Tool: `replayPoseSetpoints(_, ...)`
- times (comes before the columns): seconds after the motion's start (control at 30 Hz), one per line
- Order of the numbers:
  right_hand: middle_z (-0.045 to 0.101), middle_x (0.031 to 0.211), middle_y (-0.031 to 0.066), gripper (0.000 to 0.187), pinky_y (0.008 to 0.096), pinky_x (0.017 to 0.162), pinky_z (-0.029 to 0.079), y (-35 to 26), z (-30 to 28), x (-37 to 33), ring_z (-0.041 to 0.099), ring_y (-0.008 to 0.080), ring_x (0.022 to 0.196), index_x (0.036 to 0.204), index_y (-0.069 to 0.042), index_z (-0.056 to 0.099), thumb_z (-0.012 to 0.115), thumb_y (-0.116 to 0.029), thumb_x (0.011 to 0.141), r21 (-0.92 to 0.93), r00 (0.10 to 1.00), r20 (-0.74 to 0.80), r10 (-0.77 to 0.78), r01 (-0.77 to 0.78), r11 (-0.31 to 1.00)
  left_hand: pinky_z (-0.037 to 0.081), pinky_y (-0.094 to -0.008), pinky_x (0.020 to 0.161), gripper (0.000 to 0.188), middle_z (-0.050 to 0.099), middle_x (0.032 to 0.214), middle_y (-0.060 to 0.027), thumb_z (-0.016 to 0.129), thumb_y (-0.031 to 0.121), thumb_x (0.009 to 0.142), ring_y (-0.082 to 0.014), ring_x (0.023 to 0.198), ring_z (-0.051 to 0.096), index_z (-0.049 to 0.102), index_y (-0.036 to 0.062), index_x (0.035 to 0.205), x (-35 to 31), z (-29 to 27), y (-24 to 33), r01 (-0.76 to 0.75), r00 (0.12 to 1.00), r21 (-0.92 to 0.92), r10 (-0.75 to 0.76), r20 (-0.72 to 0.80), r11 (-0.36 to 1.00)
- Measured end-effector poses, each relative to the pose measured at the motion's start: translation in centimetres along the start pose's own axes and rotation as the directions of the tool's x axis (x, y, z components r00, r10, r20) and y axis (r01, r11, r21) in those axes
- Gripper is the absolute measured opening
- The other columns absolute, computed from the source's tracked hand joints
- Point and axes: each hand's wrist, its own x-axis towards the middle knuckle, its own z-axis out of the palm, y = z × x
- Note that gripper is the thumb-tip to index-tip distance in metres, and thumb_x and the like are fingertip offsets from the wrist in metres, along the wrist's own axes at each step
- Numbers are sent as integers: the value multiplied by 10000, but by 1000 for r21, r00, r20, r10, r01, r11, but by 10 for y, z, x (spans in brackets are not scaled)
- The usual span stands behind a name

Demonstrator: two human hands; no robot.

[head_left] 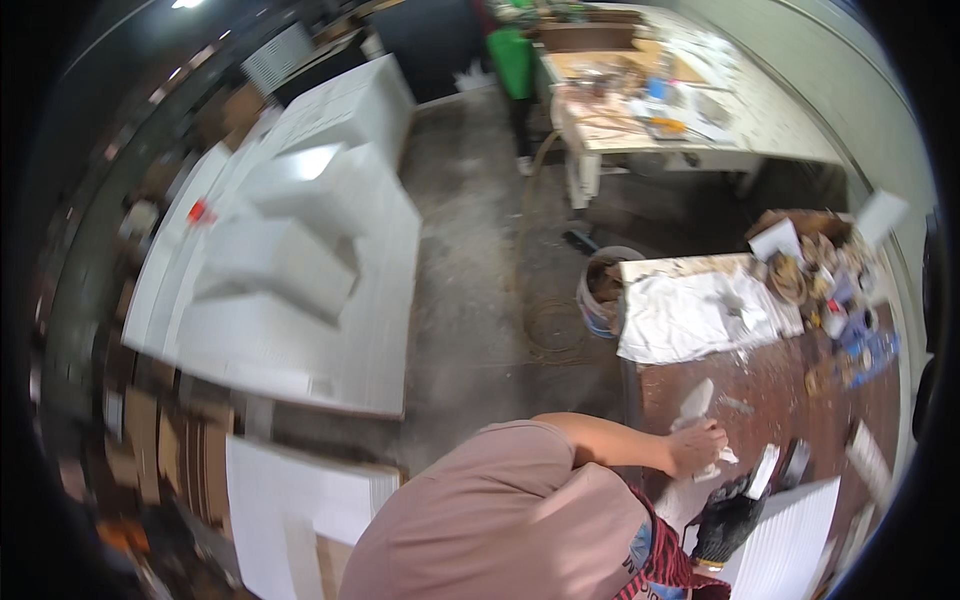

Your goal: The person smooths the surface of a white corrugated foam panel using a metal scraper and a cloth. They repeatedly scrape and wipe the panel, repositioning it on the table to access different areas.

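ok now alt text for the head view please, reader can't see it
A person's bare left hand grips white cloth or paper over a brown workbench; the dark-gloved right hand is at a small white block. Large white sheets lie at left.

Floor (460, 270) between a pile (300, 360) and our bench (745, 385).
We see the pile on the left and our bench on the right. A cloth (680, 315) lies on the bench's far part, with a bucket (600, 322) to its left. Farther back, another table (805, 140) has things on it.
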Motion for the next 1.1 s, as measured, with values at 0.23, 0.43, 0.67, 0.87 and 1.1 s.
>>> replayPoseSetpoints(0.23, 664, 982, 96, 365, 413, 834, 499, -12, 6, -43, 609, 244, 886, 1230, -51, 617, 551, -348, 1029, 195, 875, -448, -184, 296, 935, 530, -512, 716, 205, 659, 825, -163, 693, 123, 598, -384, 835, 650, 696, 68, 795, 15, -12, -15, -132, 975, -291, 177, 135, 948)
replayPoseSetpoints(0.43, 677, 1019, 168, 278, 470, 891, 530, -13, -11, -110, 648, 305, 978, 1125, -38, 613, 555, -293, 1028, -266, 556, -553, -621, 588, 764, 429, -446, 863, 405, 664, 1026, -80, 744, 398, 791, -267, 990, 599, 671, 109, 1064, 28, -13, 8, -373, 904, -171, 399, 154, 912)
replayPoseSetpoints(0.67, 692, 991, 167, 455, 439, 876, 536, -4, 10, -124, 652, 296, 872, 1295, 65, 568, 590, -285, 1005, 193, 643, -546, -538, 721, 666, 433, -426, 838, 363, 631, 945, -69, 807, 319, 717, -273, 906, 596, 652, 103, 964, 39, -3, 18, -526, 837, -238, 547, 23, 816)
replayPoseSetpoints(0.87, 687, 991, 176, 495, 449, 871, 531, -4, 11, -120, 648, 302, 879, 1329, 81, 534, 575, -300, 1016, 206, 690, -492, -531, 685, 698, 444, -422, 855, 312, 620, 915, -49, 776, 231, 722, -259, 912, 605, 655, 107, 981, 35, 7, 14, -524, 846, -255, 531, -44, 813)
replayPoseSetpoints(1.1, 692, 983, 194, 453, 471, 850, 579, -21, 2, -113, 672, 314, 839, 1236, 76, 587, 627, -309, 998, 166, 703, -535, -468, 630, 758, 451, -418, 859, 334, 625, 914, -50, 755, 175, 691, -260, 914, 611, 653, 96, 1000, 33, 9, 13, -496, 865, -268, 498, -68, 826)
